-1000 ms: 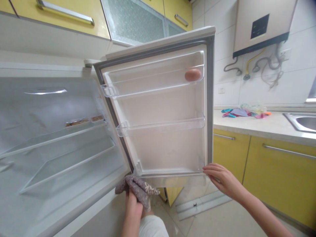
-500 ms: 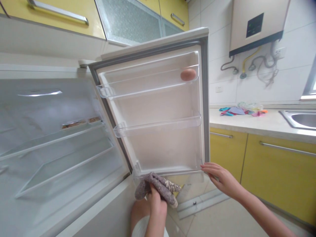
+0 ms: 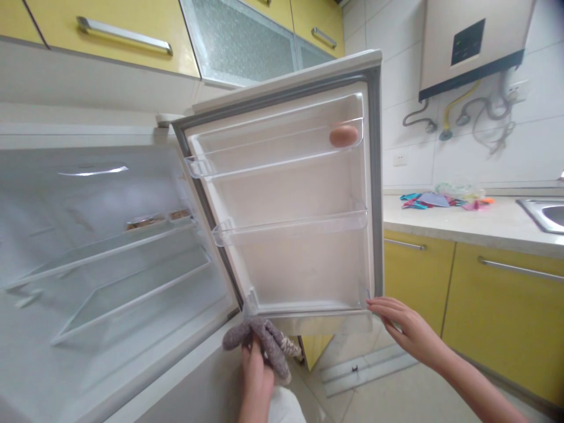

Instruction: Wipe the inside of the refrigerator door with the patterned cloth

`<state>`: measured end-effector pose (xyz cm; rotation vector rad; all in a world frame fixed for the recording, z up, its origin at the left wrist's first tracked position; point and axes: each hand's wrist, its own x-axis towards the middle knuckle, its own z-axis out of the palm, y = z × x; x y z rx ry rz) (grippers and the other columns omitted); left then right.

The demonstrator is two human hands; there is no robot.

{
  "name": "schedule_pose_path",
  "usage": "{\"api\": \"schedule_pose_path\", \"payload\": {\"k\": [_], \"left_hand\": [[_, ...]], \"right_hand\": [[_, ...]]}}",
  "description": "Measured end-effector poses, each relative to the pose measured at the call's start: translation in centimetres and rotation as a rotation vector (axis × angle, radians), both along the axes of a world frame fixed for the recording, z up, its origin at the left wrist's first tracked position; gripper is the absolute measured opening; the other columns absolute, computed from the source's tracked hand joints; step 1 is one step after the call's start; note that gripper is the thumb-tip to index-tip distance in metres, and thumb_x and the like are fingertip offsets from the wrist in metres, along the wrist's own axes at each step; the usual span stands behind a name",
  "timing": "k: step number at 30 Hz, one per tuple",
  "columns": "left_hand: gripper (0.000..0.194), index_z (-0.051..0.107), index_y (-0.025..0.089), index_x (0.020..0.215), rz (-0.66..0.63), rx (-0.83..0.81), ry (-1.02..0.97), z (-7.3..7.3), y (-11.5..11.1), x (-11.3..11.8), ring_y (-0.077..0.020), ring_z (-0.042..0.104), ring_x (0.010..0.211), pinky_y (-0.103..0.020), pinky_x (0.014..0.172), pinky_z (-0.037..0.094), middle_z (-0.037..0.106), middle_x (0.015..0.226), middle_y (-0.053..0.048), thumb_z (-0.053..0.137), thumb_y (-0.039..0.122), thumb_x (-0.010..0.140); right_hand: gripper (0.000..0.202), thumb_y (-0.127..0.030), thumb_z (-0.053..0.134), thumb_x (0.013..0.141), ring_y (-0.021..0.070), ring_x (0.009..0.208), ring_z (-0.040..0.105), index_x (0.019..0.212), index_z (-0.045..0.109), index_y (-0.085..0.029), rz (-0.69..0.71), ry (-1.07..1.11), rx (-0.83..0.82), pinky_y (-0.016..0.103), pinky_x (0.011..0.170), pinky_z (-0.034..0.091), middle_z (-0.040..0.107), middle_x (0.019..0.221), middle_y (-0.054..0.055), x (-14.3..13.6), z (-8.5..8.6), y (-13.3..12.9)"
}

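The fridge door stands wide open, its clear plastic door racks facing me. My left hand grips a bunched grey-brown patterned cloth just below the door's lower left corner. Fingers of my right hand rest against the lower right edge of the door, stretched out and holding nothing. In the top door rack, at its right end, lies a brown egg. Left of the door, the fridge interior shows glass shelves, with packaged food at the back of the upper one.
A counter with colourful cloths and a sink lies to the right, above yellow cabinets. A water heater hangs on the tiled wall. Yellow overhead cabinets run above the fridge. A pale strip lies on the floor.
My left hand has moved left with the cloth, towards the fridge body. My right hand stays at the door's edge. The view has shifted slightly left, so the surroundings sit further right.
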<state>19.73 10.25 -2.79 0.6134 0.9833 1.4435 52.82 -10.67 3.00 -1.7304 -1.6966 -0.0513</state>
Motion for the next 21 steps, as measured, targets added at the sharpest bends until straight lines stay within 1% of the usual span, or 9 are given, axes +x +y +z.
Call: {"api": "schedule_pose_path", "payload": {"k": [1, 3, 5, 8, 10, 12, 15, 18, 21], "left_hand": [[0.028, 0.063, 0.026, 0.097, -0.009, 0.018, 0.003, 0.4, 0.6, -1.1, -0.0148, 0.067, 0.078, -0.03, 0.08, 0.056, 0.07, 0.086, 0.002, 0.076, 0.03, 0.072], [0.037, 0.064, 0.024, 0.097, -0.067, 0.085, 0.059, 1.7, 1.6, -3.0, -0.0147, 0.067, 0.081, -0.028, 0.081, 0.055, 0.071, 0.091, 0.001, 0.08, 0.024, 0.064], [0.045, 0.064, 0.022, 0.1, -0.111, 0.175, 0.188, 3.1, 2.2, -4.1, -0.0184, 0.069, 0.089, -0.034, 0.089, 0.054, 0.073, 0.097, -0.002, 0.083, 0.024, 0.06], [0.051, 0.066, 0.022, 0.103, -0.089, 0.304, 0.405, 4.8, 2.3, -4.3, -0.0256, 0.067, 0.104, -0.044, 0.107, 0.047, 0.073, 0.1, -0.004, 0.085, 0.023, 0.055], [0.054, 0.067, 0.023, 0.103, -0.02, 0.405, 0.501, 5.3, 2.1, -3.7, -0.0288, 0.061, 0.121, -0.045, 0.117, 0.037, 0.071, 0.106, -0.004, 0.084, 0.019, 0.052], [0.055, 0.067, 0.023, 0.104, 0.05, 0.475, 0.55, 5.1, 1.8, -3.0, -0.0296, 0.053, 0.131, -0.044, 0.121, 0.031, 0.068, 0.112, -0.005, 0.084, 0.017, 0.051], [0.059, 0.063, 0.023, 0.11, 0.066, 0.42, 0.518, 4.0, 1.4, -2.4, -0.0284, 0.057, 0.127, -0.044, 0.119, 0.034, 0.067, 0.115, -0.005, 0.084, 0.021, 0.055], [0.059, 0.059, 0.026, 0.117, 0.016, 0.306, 0.395, 2.8, 0.9, -2.2, -0.0248, 0.062, 0.116, -0.044, 0.114, 0.04, 0.068, 0.116, -0.004, 0.084, 0.029, 0.063], [0.042, 0.059, 0.027, 0.111, -0.014, 0.162, 0.165, 1.8, 0.1, -1.5, -0.0184, 0.067, 0.1, -0.035, 0.097, 0.052, 0.07, 0.107, -0.001, 0.078, 0.032, 0.074]], "right_hand": [[0.038, -0.026, 0.045, 0.096, 0.0244, 0.128, 0.06, 0.125, 0.069, -0.031, 0.002, 0.001, 0.002, 0.048, 0.111, 0.049, 0.067, 0.135, 0.005, -0.1, 0.0, 0.0], [0.038, -0.026, 0.044, 0.096, 0.0245, 0.128, 0.06, 0.124, 0.07, -0.031, 0.006, 0.005, 0.006, 0.049, 0.112, 0.049, 0.067, 0.135, 0.005, -0.2, -0.1, 0.0], [0.038, -0.026, 0.045, 0.095, 0.0249, 0.127, 0.061, 0.123, 0.07, -0.03, -0.001, 0.015, 0.015, 0.048, 0.111, 0.05, 0.067, 0.135, 0.006, -0.2, -0.3, 0.0], [0.039, -0.024, 0.047, 0.093, 0.0252, 0.127, 0.062, 0.124, 0.069, -0.029, -0.018, 0.031, 0.028, 0.047, 0.109, 0.051, 0.067, 0.136, 0.006, -0.2, -0.5, 0.1], [0.039, -0.024, 0.047, 0.092, 0.0249, 0.127, 0.061, 0.124, 0.069, -0.028, -0.02, 0.033, 0.028, 0.047, 0.109, 0.051, 0.066, 0.136, 0.006, -0.2, -0.7, 0.1], [0.04, -0.022, 0.046, 0.092, 0.0245, 0.127, 0.061, 0.124, 0.069, -0.028, -0.017, 0.032, 0.026, 0.047, 0.11, 0.05, 0.066, 0.137, 0.006, -0.2, -0.7, 0.2], [0.041, -0.022, 0.047, 0.091, 0.0241, 0.127, 0.061, 0.125, 0.069, -0.028, -0.014, 0.038, 0.031, 0.047, 0.11, 0.05, 0.066, 0.137, 0.006, -0.3, -0.6, 0.1], [0.04, -0.023, 0.046, 0.091, 0.0241, 0.126, 0.062, 0.124, 0.069, -0.028, -0.021, 0.057, 0.043, 0.046, 0.109, 0.051, 0.066, 0.137, 0.006, -0.4, -0.6, 0.2], [0.041, -0.023, 0.047, 0.091, 0.0246, 0.126, 0.062, 0.125, 0.069, -0.027, -0.032, 0.077, 0.047, 0.046, 0.109, 0.051, 0.065, 0.138, 0.007, -0.6, -0.6, 0.3]]}}
